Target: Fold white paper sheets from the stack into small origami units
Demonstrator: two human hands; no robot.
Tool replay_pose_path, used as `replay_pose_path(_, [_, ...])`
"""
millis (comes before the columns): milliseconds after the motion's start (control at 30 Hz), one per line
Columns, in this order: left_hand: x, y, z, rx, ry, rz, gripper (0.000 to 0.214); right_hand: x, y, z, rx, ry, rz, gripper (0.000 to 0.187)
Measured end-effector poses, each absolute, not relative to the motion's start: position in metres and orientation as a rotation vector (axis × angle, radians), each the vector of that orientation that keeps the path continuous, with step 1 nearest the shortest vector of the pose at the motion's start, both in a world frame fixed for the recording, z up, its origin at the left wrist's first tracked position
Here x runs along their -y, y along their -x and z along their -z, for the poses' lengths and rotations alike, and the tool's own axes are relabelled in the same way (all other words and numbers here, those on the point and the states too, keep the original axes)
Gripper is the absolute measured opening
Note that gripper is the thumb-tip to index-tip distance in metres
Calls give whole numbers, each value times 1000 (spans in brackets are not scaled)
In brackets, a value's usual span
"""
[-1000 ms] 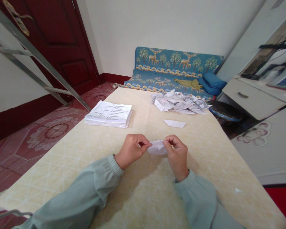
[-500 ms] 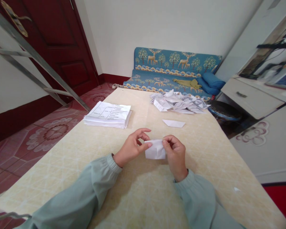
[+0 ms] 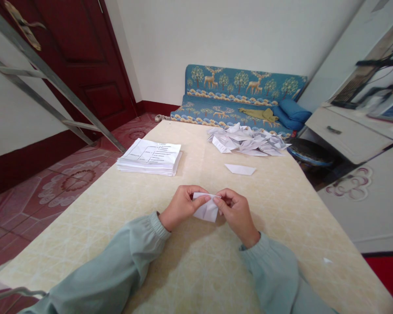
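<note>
A small folded piece of white paper [image 3: 205, 212] is held just above the table between both hands. My left hand [image 3: 182, 206] pinches its upper left part, thumb on the front face and fingers behind. My right hand [image 3: 236, 212] grips the upper right corner, its thumb close to the left thumb along the top edge. A crease shows down the paper's front. Beyond the hands lies a single folded paper piece [image 3: 240, 169], a flat boat-like shape. Further back, a heap of similar folded papers [image 3: 249, 140] sits at the far right of the table.
A stack of printed sheets [image 3: 149, 158] stands at the table's far left. A tiny white scrap [image 3: 327, 260] lies on the right of the cream tablecloth [image 3: 196, 279]. Behind are a blue patterned sofa [image 3: 222, 109], a metal ladder [image 3: 75, 102] and a round stool [image 3: 309, 151].
My left fingers have closed onto the paper's top edge. The right hand has moved left, bringing both thumbs close together, and the paper has shifted left and tilted.
</note>
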State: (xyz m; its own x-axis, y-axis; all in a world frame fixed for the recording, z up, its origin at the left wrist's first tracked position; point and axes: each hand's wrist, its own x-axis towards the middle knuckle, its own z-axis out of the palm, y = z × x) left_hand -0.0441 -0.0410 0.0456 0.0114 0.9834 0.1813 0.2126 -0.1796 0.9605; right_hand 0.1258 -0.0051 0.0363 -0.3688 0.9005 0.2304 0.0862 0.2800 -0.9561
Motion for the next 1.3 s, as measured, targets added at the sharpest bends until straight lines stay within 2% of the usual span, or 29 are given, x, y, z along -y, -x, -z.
replay_pose_path(167, [36,45,-38,-1126,-1240,-1194,33,5,-128,-38,1485,947,-1221,17])
replay_pose_path(367, [32,50,-35,-1298,-1180,-1319,33,7,-126,-39,1458,923,-1464,21])
replay_pose_path(667, [38,53,-45,-1544,-1369,-1346,48,8,-127,-34,1463,835,-1626,18])
replay_pose_path(1067, [28,63,-39,-1123,-1133,-1327,28,-4,-133,-35,1139,778,-1618,16])
replay_pose_path(1300, [30,64,-42,-1139,-1152,-1233,29,-3,-135,-35,1239,772,-1539,14])
